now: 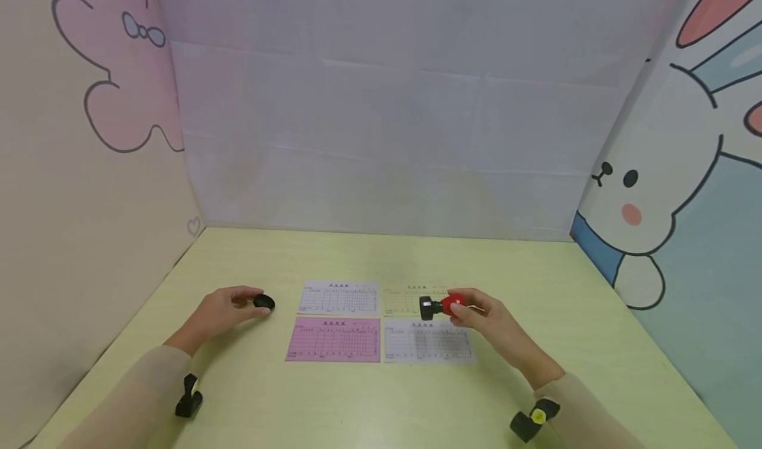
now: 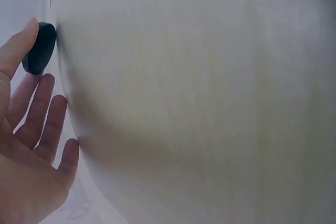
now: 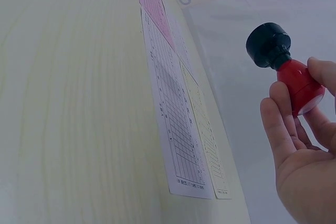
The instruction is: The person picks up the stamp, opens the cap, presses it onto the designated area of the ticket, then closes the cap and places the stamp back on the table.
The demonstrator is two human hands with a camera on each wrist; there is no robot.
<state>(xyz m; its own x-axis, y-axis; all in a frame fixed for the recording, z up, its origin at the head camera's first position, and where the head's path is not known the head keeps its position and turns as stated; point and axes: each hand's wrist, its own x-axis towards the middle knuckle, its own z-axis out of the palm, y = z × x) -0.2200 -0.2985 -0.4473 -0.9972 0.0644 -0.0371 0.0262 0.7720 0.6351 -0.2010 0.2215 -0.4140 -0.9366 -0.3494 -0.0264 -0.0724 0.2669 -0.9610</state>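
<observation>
Between thumb and fingers, my left hand [image 1: 217, 313] pinches a round black cap [image 2: 40, 48], low over the table at the left of the paper forms. My right hand [image 1: 491, 323] grips the red handle of a stamp [image 3: 299, 85]. The stamp's round black head [image 1: 426, 308] points left and is tilted sideways, overlapping the forms in the head view. Under it lie a pale yellow form [image 1: 400, 299] and a white form [image 1: 428, 342]. Left of these are another white form [image 1: 339, 298] and a pink form [image 1: 333, 340]. All carry printed grids.
The forms lie in two rows on a pale yellow table [image 1: 357, 403]. A plain whitish back wall [image 1: 381, 138] and side panels with cartoon animals [image 1: 643, 191] enclose the table. Each wrist wears a black strap-on camera, such as the right one [image 1: 530, 422].
</observation>
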